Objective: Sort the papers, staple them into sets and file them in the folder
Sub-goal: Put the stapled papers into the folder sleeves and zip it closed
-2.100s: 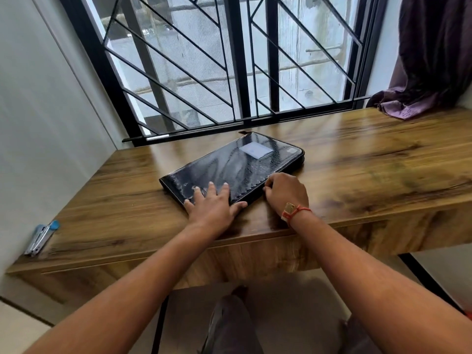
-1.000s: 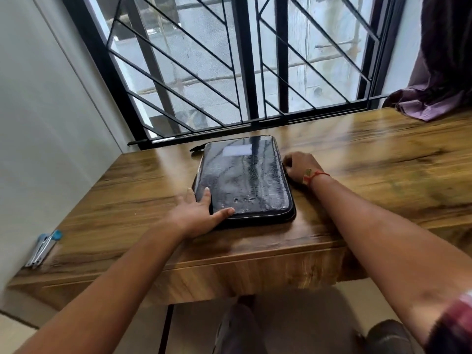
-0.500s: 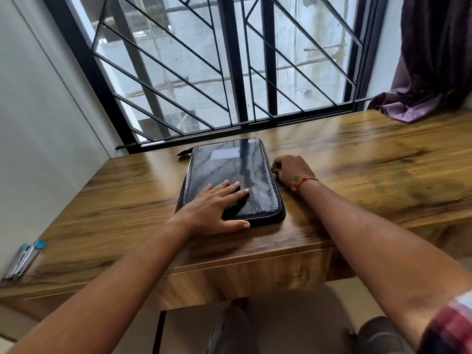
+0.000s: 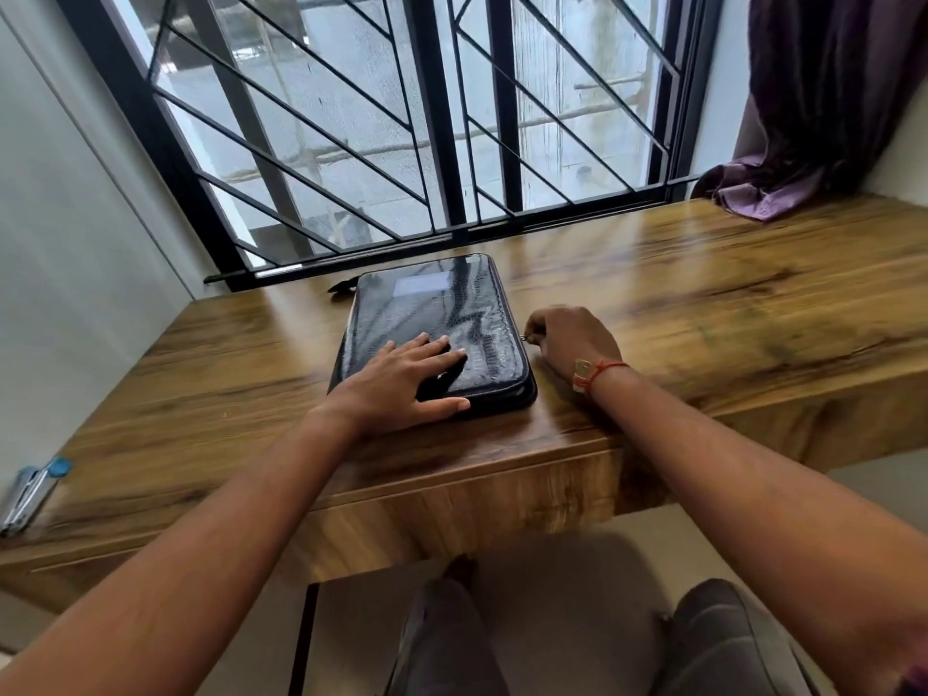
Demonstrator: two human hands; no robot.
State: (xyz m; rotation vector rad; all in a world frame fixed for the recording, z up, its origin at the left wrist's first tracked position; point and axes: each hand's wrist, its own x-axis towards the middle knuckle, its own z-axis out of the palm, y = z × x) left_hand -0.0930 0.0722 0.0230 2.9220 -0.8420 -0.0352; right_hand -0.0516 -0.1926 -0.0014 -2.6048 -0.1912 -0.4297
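Black zip folder (image 4: 432, 313) flat on the desk (image 4: 703, 303), left of centre, near end just back from the front edge, far end close to the window side. Left hand (image 4: 396, 381) pressing on the near half of the cover, fingers straight and spread, thumb along the near rim. Right hand (image 4: 572, 339) curled beside the folder's right side, pinching what looks like the small metal zip pull (image 4: 525, 337). No papers in view, prob. inside, can't tell.

Handling, as a guess: glossy cover, so likely slick under a flat palm. Padded look, stiffish, some bulk, so moderate weight w/ contents. Worth pinning w/ the flat hand while drawing the zip round. For lifting, better a grip at a side or corner than on the shiny face. Tiny pull, so fingertip pinch only, w/ risk of slipping off at the rounded corners. Zip closed as far as visible, so opening barely begun.

Room: plenty of bare wood to the right, up to the curtain (image 4: 753, 193) heaped on the far right corner; enough for laying out sheets. Less on the left, w/ the wall close and the stapler (image 4: 30, 489) at the front left corner, well apart from the folder, a long reach. Front edge near, so care w/ anything sliding towards the lap. Window bars (image 4: 442, 143) just behind the far edge.
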